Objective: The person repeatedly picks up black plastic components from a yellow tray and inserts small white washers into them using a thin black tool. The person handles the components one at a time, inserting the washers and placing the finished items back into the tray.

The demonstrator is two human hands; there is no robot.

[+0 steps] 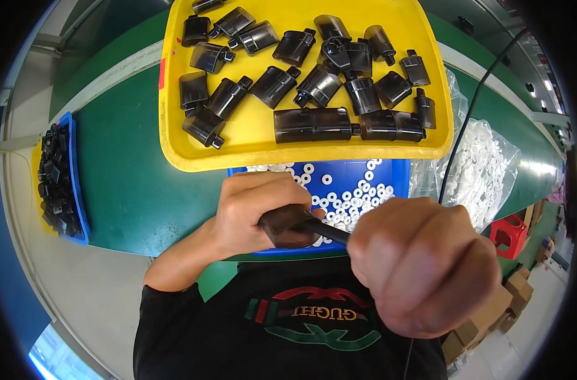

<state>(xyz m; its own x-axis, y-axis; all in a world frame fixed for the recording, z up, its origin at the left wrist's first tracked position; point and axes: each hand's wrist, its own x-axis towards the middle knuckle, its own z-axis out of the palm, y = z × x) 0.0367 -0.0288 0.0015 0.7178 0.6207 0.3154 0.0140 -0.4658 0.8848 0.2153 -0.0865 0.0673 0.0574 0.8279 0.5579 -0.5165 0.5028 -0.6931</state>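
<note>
In front of my chest, my left hand (257, 206) is closed around a smoky translucent vape pod (289, 227), its narrow end turned to the right. My right hand (424, 266) makes a fist close to the camera, gripping a thin black rod-shaped tool (329, 232). The rod's tip meets the pod's narrow end; whether it goes inside I cannot tell. Its handle is hidden in my fist. Behind both hands lies a blue tray (399, 170) with many small white ring washers (346, 204). Above it, a yellow tray (238, 152) carries several similar pods (275, 87).
A blue-rimmed bin (79, 183) heaped with dark pods stands at the left of the green table (136, 190). Right of the trays lies a clear bag (484, 164) of white parts. A black cable (469, 114) hangs down by my right hand. A red stool (511, 235) and cardboard boxes (491, 313) are at right.
</note>
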